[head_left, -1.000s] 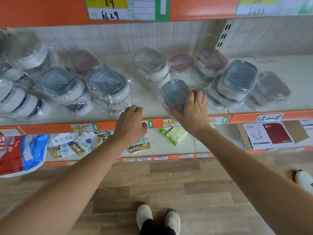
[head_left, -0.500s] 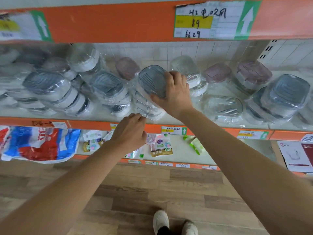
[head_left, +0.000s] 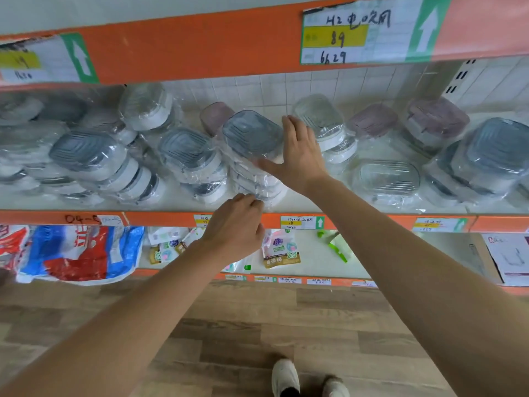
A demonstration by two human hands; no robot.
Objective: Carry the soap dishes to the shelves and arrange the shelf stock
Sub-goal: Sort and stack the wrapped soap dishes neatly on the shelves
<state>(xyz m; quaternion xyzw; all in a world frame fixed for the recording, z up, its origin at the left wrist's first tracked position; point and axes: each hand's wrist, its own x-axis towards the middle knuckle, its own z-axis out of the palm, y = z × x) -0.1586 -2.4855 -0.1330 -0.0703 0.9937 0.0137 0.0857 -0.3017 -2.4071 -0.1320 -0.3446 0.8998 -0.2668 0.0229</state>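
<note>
Plastic-wrapped soap dishes fill the middle shelf (head_left: 329, 206). A blue-grey soap dish (head_left: 250, 133) lies on top of a stack of dishes (head_left: 257, 179) near the shelf's front. My right hand (head_left: 297, 156) is open, fingers straight, its thumb against the right side of that top dish. My left hand (head_left: 236, 224) hangs in front of the shelf edge with fingers loosely curled, its fingertips at the wrapping of the stack's lowest dish; no grip shows.
More stacks of grey, clear and pink dishes stand left (head_left: 86, 156) and right (head_left: 481, 156). A single clear dish (head_left: 386, 176) lies to the right. The orange upper shelf beam (head_left: 200, 44) overhangs. Packets (head_left: 282, 249) and a bag (head_left: 77, 253) lie on the lower shelf.
My right hand carried the blue-grey dish from the right to the top of the stack, then let go and opened. My left hand rose slightly toward the stack's base.
</note>
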